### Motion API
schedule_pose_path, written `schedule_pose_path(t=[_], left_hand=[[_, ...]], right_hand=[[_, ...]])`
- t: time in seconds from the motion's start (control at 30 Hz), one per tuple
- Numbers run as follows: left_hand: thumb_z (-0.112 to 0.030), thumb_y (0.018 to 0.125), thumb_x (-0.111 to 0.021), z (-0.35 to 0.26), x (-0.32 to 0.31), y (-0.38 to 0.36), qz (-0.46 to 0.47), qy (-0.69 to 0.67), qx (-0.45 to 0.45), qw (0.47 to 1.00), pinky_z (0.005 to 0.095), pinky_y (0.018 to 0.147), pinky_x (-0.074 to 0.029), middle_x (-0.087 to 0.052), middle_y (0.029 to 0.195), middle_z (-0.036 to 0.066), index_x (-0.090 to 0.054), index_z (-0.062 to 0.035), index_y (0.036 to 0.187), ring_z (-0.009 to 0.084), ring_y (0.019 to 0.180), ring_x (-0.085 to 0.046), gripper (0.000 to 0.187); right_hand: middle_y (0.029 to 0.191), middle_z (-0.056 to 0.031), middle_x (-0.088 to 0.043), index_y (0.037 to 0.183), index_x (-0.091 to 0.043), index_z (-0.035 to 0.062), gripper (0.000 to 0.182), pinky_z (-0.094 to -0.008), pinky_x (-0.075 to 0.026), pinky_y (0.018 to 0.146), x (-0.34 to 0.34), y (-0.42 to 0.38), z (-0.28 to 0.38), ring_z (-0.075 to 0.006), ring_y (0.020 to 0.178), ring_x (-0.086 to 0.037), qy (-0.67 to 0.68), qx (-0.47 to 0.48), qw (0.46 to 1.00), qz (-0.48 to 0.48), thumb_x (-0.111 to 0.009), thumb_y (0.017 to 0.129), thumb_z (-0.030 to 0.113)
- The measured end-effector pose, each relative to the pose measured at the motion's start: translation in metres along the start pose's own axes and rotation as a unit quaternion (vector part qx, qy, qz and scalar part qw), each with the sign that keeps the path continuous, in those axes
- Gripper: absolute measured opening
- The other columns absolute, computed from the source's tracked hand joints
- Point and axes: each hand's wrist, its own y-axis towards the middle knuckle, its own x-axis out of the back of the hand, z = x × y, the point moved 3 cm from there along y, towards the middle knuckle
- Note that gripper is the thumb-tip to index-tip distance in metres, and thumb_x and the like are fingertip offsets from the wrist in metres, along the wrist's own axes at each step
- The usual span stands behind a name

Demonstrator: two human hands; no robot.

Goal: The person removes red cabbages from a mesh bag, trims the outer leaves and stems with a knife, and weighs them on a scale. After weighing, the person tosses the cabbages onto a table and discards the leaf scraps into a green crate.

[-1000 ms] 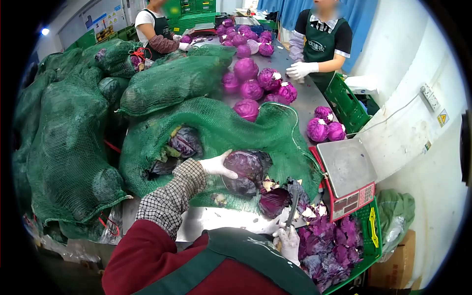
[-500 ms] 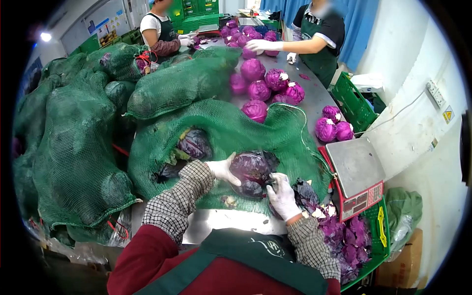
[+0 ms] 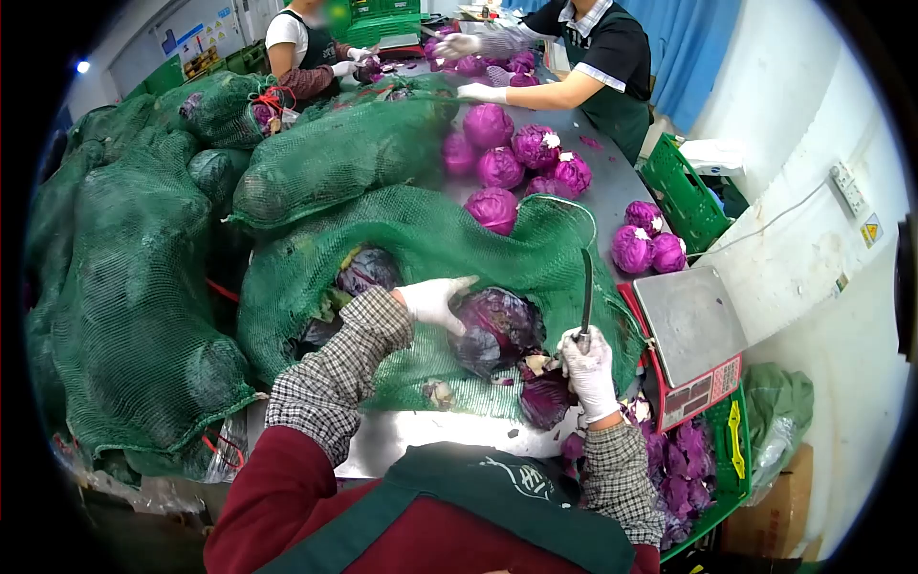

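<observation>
A dark red cabbage with ragged outer leaves lies on a green mesh sack. At its left side is my gloved left hand, fingers spread and the thumb close to the leaves. My gloved right hand is wrapped round the handle of a knife, whose blade points up. Between the right hand and the cabbage lie a cut purple leaf and pale stem scraps. Another untrimmed cabbage shows at the sack's left, beyond my left sleeve.
Filled mesh sacks are heaped at the left. Peeled cabbages sit farther up the table. A scale stands at the right, above a green crate of purple leaf trimmings. Two people work at the far end.
My right hand has drawn back to the right from the cabbage, and the knife now stands upright in it. My left hand has loosened and risen slightly. A leaf now lies beside the cabbage.
</observation>
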Motion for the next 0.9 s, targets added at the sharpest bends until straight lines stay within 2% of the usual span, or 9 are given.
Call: schedule_pose_path(t=[0.07, 0.17, 0.2, 0.23, 0.37, 0.5, 0.53, 0.7, 0.9], left_hand=[[-0.021, 0.067, -0.082, -0.005, -0.007, -0.008, -0.029, 0.073, -0.024, 0.997, 0.037, 0.108, -0.036, -0.04, 0.142, 0.026, -0.025, 0.0035, 0.145, 0.0337, 0.129, -0.043, 0.1], [-0.028, 0.073, -0.077, -0.012, -0.024, -0.029, -0.109, 0.116, -0.03, 0.987, 0.0375, 0.109, -0.035, -0.044, 0.138, 0.025, -0.034, 0.0032, 0.141, 0.0344, 0.129, -0.044, 0.086], [-0.028, 0.075, -0.076, -0.013, -0.032, -0.035, -0.148, 0.101, -0.014, 0.984, 0.0374, 0.109, -0.035, -0.044, 0.138, 0.025, -0.036, 0.0027, 0.14, 0.0342, 0.129, -0.044, 0.082], [-0.027, 0.077, -0.074, -0.013, -0.04, -0.042, -0.187, 0.085, 0.002, 0.979, 0.0373, 0.109, -0.035, -0.044, 0.138, 0.024, -0.037, 0.0023, 0.14, 0.034, 0.129, -0.044, 0.078], [-0.028, 0.084, -0.067, -0.007, -0.074, -0.065, -0.314, 0.045, 0.008, 0.948, 0.0377, 0.11, -0.033, -0.043, 0.14, 0.023, -0.04, 0.0031, 0.137, 0.0336, 0.13, -0.042, 0.067], [-0.044, 0.074, -0.076, -0.032, -0.104, -0.071, -0.344, 0.025, 0.047, 0.938, 0.0409, 0.116, -0.019, -0.02, 0.15, 0.031, -0.019, 0.0061, 0.146, 0.0376, 0.142, -0.019, 0.104], [-0.051, 0.069, -0.077, -0.035, -0.11, -0.065, -0.33, 0.008, 0.057, 0.942, 0.0439, 0.117, -0.014, -0.004, 0.152, 0.031, -0.005, 0.0059, 0.147, 0.0419, 0.143, -0.009, 0.12], [-0.041, 0.067, -0.08, -0.032, -0.111, -0.037, -0.393, 0.008, 0.066, 0.917, 0.0468, 0.116, -0.017, -0.006, 0.152, 0.032, -0.002, 0.0038, 0.148, 0.0459, 0.141, -0.012, 0.121], [-0.016, 0.075, -0.069, -0.001, -0.085, -0.053, -0.287, -0.044, 0.025, 0.957, 0.0383, 0.116, -0.02, -0.019, 0.152, 0.026, -0.023, -0.0074, 0.149, 0.0353, 0.143, -0.019, 0.088]], right_hand=[[0.083, -0.006, -0.059, 0.094, -0.058, 0.0026, 0.013, -0.0299, -0.049, 0.065, 0.019, 0.01, -0.022, -0.0188, 0.073, -0.059, -0.161, 0.087, 0.983, -0.027, -0.065, 0.085, 0.007], [0.091, -0.0042, -0.056, 0.096, -0.057, 0.0034, 0.022, -0.0229, -0.048, 0.068, 0.005, 0.002, -0.033, -0.0101, 0.074, -0.055, -0.162, 0.192, 0.967, -0.049, -0.072, 0.08, 0.004], [0.102, -0.0047, -0.053, 0.099, -0.057, 0.0039, 0.03, -0.0254, -0.047, 0.081, -0.005, -0.005, -0.021, -0.0122, 0.09, -0.054, -0.214, 0.147, 0.966, -0.013, -0.076, 0.075, 0.004], [0.106, -0.0117, -0.054, 0.104, -0.057, 0.005, 0.034, -0.0343, -0.052, 0.076, -0.015, -0.005, -0.023, -0.0245, 0.086, -0.06, -0.223, 0.164, 0.961, 0.015, -0.074, 0.078, 0.02], [0.099, -0.0137, -0.053, 0.1, -0.057, 0.0061, 0.026, -0.0373, -0.052, 0.073, -0.044, 0.0, -0.023, -0.0303, 0.085, -0.06, -0.314, 0.235, 0.918, 0.055, -0.069, 0.081, 0.018], [0.088, -0.0137, -0.055, 0.093, -0.057, 0.0039, 0.014, -0.0373, -0.05, 0.07, -0.052, 0.009, -0.02, -0.0319, 0.081, -0.06, -0.351, 0.299, 0.887, 0.037, -0.065, 0.082, 0.008], [0.088, -0.0139, -0.056, 0.093, -0.057, 0.0041, 0.013, -0.0377, -0.05, 0.069, -0.052, 0.01, -0.021, -0.0321, 0.08, -0.06, -0.338, 0.288, 0.895, 0.035, -0.064, 0.082, 0.008], [0.079, -0.0154, -0.058, 0.091, -0.055, 0.0021, 0.01, -0.0374, -0.049, 0.063, -0.038, 0.03, -0.019, -0.0311, 0.069, -0.061, -0.308, 0.258, 0.914, -0.043, -0.06, 0.083, 0.006], [0.079, -0.0195, -0.058, 0.087, -0.054, 0.0036, 0.01, -0.0452, -0.048, 0.065, -0.03, 0.042, -0.008, -0.0406, 0.073, -0.059, -0.292, 0.221, 0.93, -0.037, -0.057, 0.084, 0.013]])
